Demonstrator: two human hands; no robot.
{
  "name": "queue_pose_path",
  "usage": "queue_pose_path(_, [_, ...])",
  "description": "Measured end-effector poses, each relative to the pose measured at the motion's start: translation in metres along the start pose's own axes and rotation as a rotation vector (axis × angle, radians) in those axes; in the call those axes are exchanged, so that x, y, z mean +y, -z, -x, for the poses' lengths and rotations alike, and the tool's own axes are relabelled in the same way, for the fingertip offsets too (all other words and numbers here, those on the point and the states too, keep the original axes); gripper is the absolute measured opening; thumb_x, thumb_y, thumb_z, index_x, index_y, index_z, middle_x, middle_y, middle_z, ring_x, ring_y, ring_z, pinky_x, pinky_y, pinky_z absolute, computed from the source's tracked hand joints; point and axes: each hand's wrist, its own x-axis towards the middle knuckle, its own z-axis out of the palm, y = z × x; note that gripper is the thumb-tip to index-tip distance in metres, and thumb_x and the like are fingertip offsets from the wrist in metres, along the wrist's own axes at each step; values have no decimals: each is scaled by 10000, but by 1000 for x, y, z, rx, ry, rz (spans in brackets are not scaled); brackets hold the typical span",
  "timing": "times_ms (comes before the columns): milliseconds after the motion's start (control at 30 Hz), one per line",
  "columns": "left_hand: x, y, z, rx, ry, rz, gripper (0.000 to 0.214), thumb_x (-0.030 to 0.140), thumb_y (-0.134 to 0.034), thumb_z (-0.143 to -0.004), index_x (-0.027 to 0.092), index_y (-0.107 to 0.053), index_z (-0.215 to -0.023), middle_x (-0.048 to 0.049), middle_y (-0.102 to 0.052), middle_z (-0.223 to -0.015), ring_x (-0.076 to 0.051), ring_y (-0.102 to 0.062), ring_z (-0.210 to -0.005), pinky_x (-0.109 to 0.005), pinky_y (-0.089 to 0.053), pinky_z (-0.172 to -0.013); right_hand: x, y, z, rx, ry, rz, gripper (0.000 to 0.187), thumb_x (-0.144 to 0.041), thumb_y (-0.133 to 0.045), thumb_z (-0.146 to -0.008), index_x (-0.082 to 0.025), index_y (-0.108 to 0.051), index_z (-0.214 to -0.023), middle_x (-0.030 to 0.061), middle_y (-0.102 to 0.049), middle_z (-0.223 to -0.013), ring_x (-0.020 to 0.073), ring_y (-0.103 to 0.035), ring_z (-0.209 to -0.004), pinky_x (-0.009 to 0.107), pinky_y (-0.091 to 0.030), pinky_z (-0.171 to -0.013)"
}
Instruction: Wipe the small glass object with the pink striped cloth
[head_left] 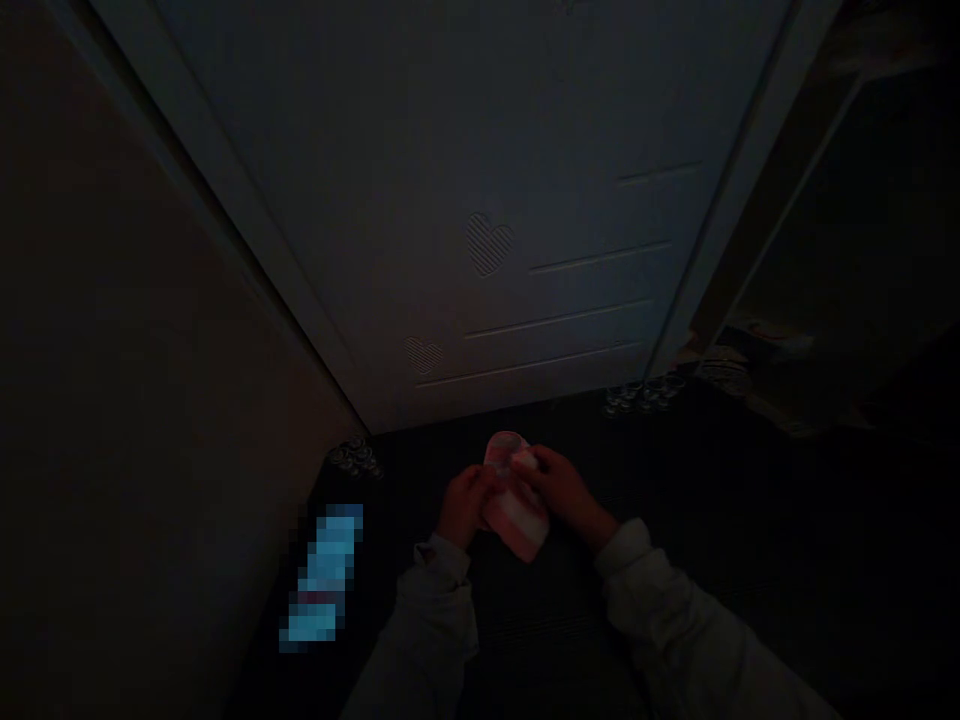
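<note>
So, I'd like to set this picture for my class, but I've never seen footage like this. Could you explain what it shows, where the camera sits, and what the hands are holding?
There is no machine here, only a person working with bare hands. The single picture comes from a camera worn on the person's head, looking forward and down, so you see the scene as they do. The room is very dark. The left hand and right hand, both in pale sleeves, together hold a small pink and white striped item; it is too dim to tell what it is. Below them is a dark floor. Ahead stands a pale door with heart shapes pressed into it. On the floor to the left lies a blue patch that is blurred out.
</note>
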Motion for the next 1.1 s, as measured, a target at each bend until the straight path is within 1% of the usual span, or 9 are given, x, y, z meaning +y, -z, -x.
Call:
queue_pose_path(167, [1, -1, 0, -6, 45, 10, 359, 494, -484, -678, 143, -549, -636, -4, -565, -605, -124, -507, -557, -228, -379, -515, -3, 0, 2, 6, 17, 1, 208, -361, -522, -691, -159, -550, -736, -4, -550, -680, 126, -495, -633, 236, -371, -569])
queue_pose_path(400, [1, -2, 0, 25, 8, 24, 366, 504, -484, -672, 144, -546, -637, 2, -560, -588, -124, -508, -560, -238, -386, -542, -6, -1, 4, 12, 29, 26, 244, -395, -478, -728, -161, -542, -705, -10, -531, -645, 119, -482, -614, 228, -360, -554])
queue_pose_path(467, [-1, -2, 0, 24, -21, 22, 353, 486, -478, -688, 142, -558, -677, -3, -562, -611, -129, -517, -597, -236, -391, -559, -5, 0, 4, 16, 27, 28, 254, -403, -468, -735, -161, -541, -710, -8, -531, -649, 123, -484, -623, 232, -362, -560])
queue_pose_path(533, [-2, -2, -1, 13, -34, 53, 325, 453, -496, -691, 146, -566, -772, -7, -572, -648, -133, -529, -626, -238, -398, -579, -5, 0, 3, 23, 30, 37, 258, -407, -461, -739, -163, -538, -710, -7, -529, -650, 125, -482, -628, 235, -363, -563])
queue_pose_path(600, [-3, -2, -1, -3, -33, 119, 332, 404, -559, -657, 161, -544, -883, -11, -592, -708, -141, -549, -666, -244, -410, -609, -4, 0, 3, 26, 33, 48, 269, -415, -445, -747, -165, -531, -693, -9, -518, -636, 125, -474, -616, 234, -359, -551])
queue_pose_path(667, [-4, -3, -2, -20, -36, 169, 377, 357, -613, -618, 175, -519, -936, -23, -609, -781, -153, -563, -725, -254, -419, -650, -3, 0, 3, 26, 40, 47, 283, -422, -431, -753, -167, -521, -673, -11, -506, -621, 122, -466, -603, 231, -356, -540])
queue_pose_path(733, [-4, -3, -2, -29, -40, 164, 348, 336, -631, -605, 170, -533, -895, -34, -611, -816, -163, -564, -767, -262, -420, -682, -3, 0, 3, 22, 43, 36, 295, -429, -416, -761, -167, -514, -667, -10, -504, -622, 120, -463, -602, 230, -359, -540])
queue_pose_path(867, [-6, -4, -3, -37, -49, 130, 246, 332, -623, -615, 155, -556, -772, -22, -603, -752, -157, -558, -743, -261, -415, -686, -2, 0, 2, 6, 27, 19, 321, -441, -387, -773, -165, -512, -667, -8, -500, -624, 117, -457, -598, 226, -362, -539])
queue_pose_path(1100, [-6, -4, -3, -43, -50, 94, 240, 343, -611, -621, 157, -559, -764, -12, -600, -744, -154, -553, -735, -251, -412, -672, 0, 0, 1, 29, 23, 48, 340, -452, -371, -777, -169, -481, -623, -21, -465, -589, 111, -435, -572, 226, -344, -521])
